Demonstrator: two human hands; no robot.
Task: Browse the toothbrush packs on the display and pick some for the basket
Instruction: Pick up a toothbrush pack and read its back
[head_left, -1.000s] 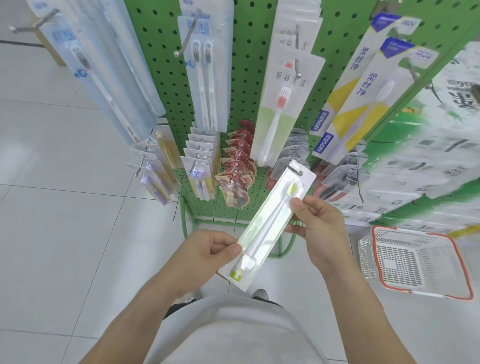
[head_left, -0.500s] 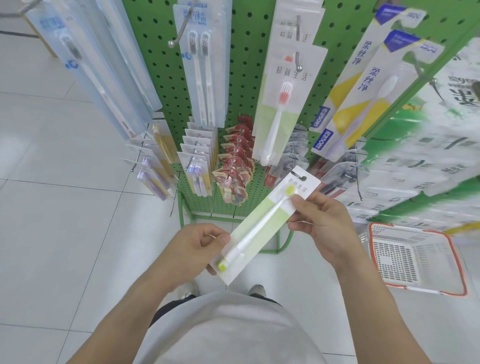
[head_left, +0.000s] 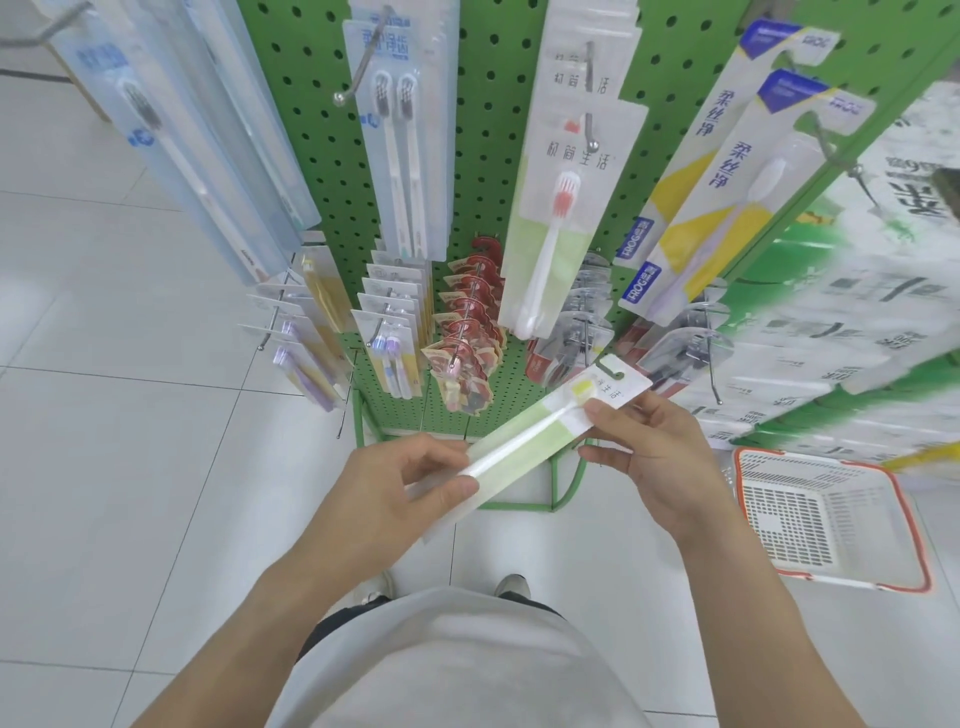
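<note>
Both hands hold one toothbrush pack (head_left: 530, 441), white and pale green with a yellow-bristled brush, slanted in front of the green pegboard display (head_left: 483, 130). My left hand (head_left: 395, 488) pinches its lower end between thumb and fingers. My right hand (head_left: 649, 452) pinches its upper end near the hang hole. More packs hang on hooks: a twin pack (head_left: 400, 156), a pink-bristled pack (head_left: 561, 208), yellow and blue packs (head_left: 737, 192). The red-rimmed white basket (head_left: 904, 519) sits on the floor at the right.
Blue packs (head_left: 171, 140) hang at the upper left. Smaller packs and red packets (head_left: 467, 343) fill the lower hooks, whose metal tips stick out. Stacked green and white goods (head_left: 857, 322) stand at the right. White tiled floor (head_left: 130, 415) spreads left.
The pack has tilted flatter and turned, its lower end now deeper in my left hand. Both hands have shifted slightly up toward the display.
</note>
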